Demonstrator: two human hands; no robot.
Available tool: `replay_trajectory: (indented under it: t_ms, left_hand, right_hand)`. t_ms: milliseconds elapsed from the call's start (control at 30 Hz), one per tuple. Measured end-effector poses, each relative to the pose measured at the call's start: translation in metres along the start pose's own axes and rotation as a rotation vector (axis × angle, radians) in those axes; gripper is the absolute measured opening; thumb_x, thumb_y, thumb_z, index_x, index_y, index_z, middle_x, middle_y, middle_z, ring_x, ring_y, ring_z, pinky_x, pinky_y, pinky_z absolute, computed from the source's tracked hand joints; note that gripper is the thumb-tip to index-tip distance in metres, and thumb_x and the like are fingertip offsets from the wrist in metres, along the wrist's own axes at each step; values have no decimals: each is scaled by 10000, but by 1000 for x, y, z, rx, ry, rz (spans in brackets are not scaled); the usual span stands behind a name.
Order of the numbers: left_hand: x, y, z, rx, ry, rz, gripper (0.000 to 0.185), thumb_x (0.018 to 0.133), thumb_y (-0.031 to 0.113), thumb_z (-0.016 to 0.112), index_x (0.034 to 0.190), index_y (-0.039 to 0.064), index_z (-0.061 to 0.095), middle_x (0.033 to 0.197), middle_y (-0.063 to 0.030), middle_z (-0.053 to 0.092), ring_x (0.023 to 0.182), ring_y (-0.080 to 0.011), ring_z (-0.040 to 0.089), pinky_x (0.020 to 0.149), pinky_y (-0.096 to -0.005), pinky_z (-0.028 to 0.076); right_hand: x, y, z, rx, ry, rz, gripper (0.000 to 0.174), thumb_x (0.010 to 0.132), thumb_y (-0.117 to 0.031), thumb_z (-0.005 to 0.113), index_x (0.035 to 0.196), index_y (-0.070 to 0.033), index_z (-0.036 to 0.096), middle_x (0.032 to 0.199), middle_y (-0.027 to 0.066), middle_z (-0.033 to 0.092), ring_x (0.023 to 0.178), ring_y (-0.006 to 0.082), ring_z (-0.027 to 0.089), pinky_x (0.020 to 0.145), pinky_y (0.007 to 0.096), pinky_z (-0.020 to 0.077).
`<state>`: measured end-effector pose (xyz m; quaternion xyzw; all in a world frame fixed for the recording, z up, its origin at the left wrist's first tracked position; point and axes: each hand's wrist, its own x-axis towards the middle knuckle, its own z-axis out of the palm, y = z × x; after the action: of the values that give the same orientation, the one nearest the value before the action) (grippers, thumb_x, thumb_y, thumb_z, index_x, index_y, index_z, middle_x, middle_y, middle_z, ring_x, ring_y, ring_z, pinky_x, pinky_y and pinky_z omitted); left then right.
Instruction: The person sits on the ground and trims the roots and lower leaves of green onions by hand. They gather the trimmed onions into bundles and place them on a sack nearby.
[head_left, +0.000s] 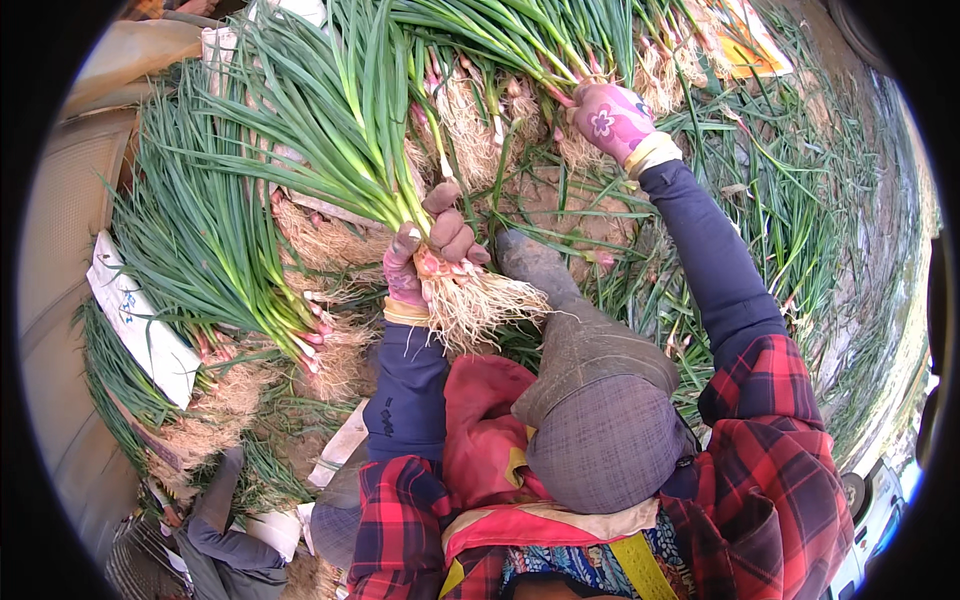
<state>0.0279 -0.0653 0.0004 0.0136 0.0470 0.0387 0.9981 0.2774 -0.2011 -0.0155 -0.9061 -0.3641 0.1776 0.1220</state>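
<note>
My left hand (435, 244), in a soiled pink glove, is closed around the base of a bunch of spring onions (360, 142). Long green leaves fan up and left from it, and its pale roots (480, 304) hang below my fingers. Farther up and right, my right hand (611, 124), in a pink flowered glove, grips the reddish lower stems of other spring onions (540, 45). My right fingertips are partly hidden by that hand's back. Between my hands, more onions with bushy roots (469, 124) lie on the ground.
Piled onion bunches (225, 247) lie to my left, near a white sheet bearing writing (142, 322). Loose leaves (795, 202) litter the ground at right. My bent leg in a muddy boot (532, 262) is before me. Another person's sleeve (232, 544) shows at lower left.
</note>
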Motion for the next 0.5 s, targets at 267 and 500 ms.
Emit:
replay_trajectory:
  t_ms: [267, 500]
  left_hand:
    - [-12, -9, 7, 178, 325, 185, 258, 695, 181, 611, 919, 72, 541, 814, -50, 556, 829, -224, 562, 902, -497, 434]
    - [-10, -23, -1, 400, 547, -12, 534, 717, 244, 571, 1130, -83, 486, 1154, -216, 514, 1065, -342, 509, 961, -455, 378]
  right_hand:
    - [-42, -9, -44, 1023, -134, 242, 209, 806, -253, 628, 790, -45, 619, 539, -39, 474, 442, 32, 376, 416, 187, 279]
    - [-105, -81, 6, 595, -226, -222, 149, 790, -159, 621, 892, -51, 618, 627, 141, 560, 522, 211, 512, 531, 302, 425]
